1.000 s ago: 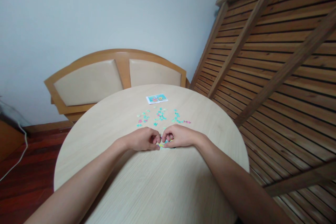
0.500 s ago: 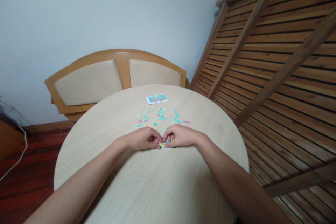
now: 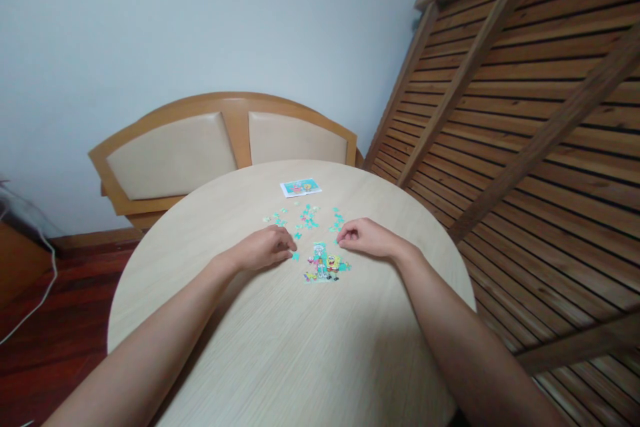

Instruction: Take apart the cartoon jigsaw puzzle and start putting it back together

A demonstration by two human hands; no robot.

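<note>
The partly assembled jigsaw puzzle (image 3: 321,265), with cartoon figures on it, lies flat on the table in front of me. To its upper left, my left hand (image 3: 265,248) has a small teal puzzle piece (image 3: 295,256) at its thumb and fingertips. My right hand (image 3: 369,238) is at the puzzle's upper right, fingers curled and pressed together; what they hold, if anything, is too small to make out. Loose teal pieces (image 3: 308,215) are scattered beyond both hands, and more pieces (image 3: 337,216) lie by my right fingertips.
A picture card (image 3: 301,187) of the cartoon lies towards the far side of the round wooden table (image 3: 240,347). Behind the table stands a padded headboard (image 3: 173,157) against the wall. A slatted wooden panel (image 3: 525,147) leans on the right. At left a white cable hangs down.
My hands have drawn apart from the puzzle, left hand up and leftward, right hand up and rightward, uncovering it. A teal piece now shows at my left fingertips.
</note>
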